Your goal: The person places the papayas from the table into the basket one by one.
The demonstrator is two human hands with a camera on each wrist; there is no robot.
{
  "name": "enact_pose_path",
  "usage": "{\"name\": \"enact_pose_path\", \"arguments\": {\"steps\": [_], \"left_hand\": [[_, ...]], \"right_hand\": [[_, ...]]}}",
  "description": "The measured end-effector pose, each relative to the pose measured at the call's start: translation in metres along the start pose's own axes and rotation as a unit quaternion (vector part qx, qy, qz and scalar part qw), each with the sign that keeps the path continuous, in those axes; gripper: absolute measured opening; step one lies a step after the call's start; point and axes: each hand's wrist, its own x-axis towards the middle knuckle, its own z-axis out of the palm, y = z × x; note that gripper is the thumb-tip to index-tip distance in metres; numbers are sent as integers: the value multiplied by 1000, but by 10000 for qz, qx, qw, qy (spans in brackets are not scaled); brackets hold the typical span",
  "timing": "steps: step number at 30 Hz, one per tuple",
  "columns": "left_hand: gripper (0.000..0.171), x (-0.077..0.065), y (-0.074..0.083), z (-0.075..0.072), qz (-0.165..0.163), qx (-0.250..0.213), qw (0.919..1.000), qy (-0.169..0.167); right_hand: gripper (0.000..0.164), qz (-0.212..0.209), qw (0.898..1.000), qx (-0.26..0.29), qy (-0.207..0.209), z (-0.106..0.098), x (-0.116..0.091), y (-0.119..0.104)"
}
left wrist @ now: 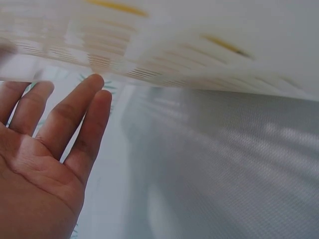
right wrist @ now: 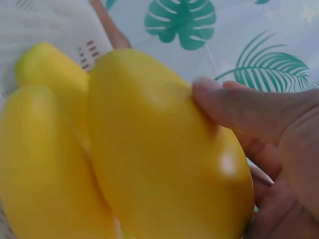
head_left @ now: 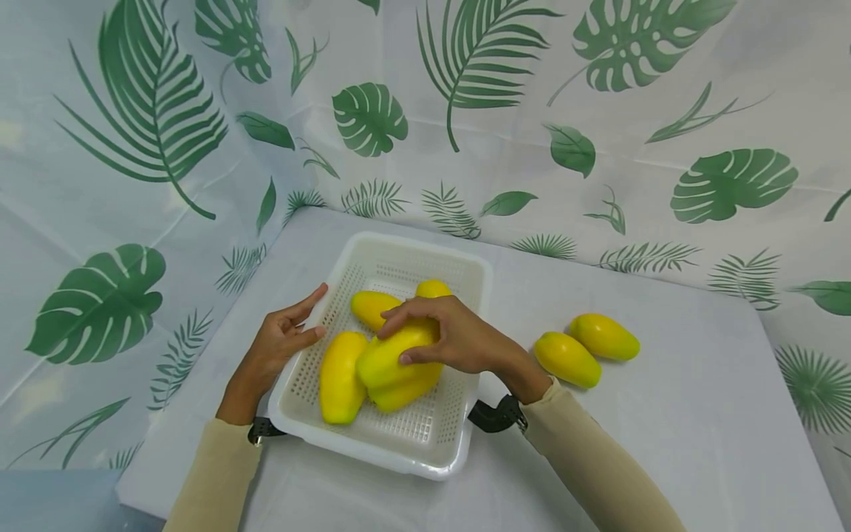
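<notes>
My right hand [head_left: 459, 336] grips a yellow mango [head_left: 388, 363] between thumb and fingers, over a white perforated plastic basket [head_left: 372, 447]. In the right wrist view the held mango [right wrist: 154, 149] fills the middle, its side against other mangoes [right wrist: 40, 164]. Several mangoes lie in the basket, among them one on the left [head_left: 341, 380] and one farther back [head_left: 371, 307]. At the basket's left rim is my left hand [head_left: 282, 336], thumb and forefinger stretched out along it. The left wrist view shows that hand's fingers [left wrist: 70, 109] extended beside the basket wall [left wrist: 164, 55].
Two more mangoes, one nearer [head_left: 567, 360] and one behind it [head_left: 605, 337], lie side by side on the white tabletop [head_left: 691, 414], right of the basket. A leaf-patterned cloth [head_left: 505, 162] hangs behind and to the left of the table.
</notes>
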Motion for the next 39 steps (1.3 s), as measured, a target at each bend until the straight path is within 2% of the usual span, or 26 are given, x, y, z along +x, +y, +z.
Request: {"name": "enact_pose_path", "arguments": {"steps": [10, 19, 28, 39], "left_hand": [[71, 0, 0, 1, -30, 55, 10000, 66], [73, 1, 0, 2, -3, -46, 10000, 77], [73, 2, -1, 2, 96, -35, 9999, 31], [74, 2, 0, 3, 49, -5, 9999, 92]], "right_hand": [[29, -328, 9973, 5, 657, -3, -5, -1], [28, -137, 9946, 60, 1029, -17, -20, -3], [34, -283, 9898, 126, 1388, -28, -39, 1], [40, 58, 9826, 265, 1838, -39, -65, 2]]}}
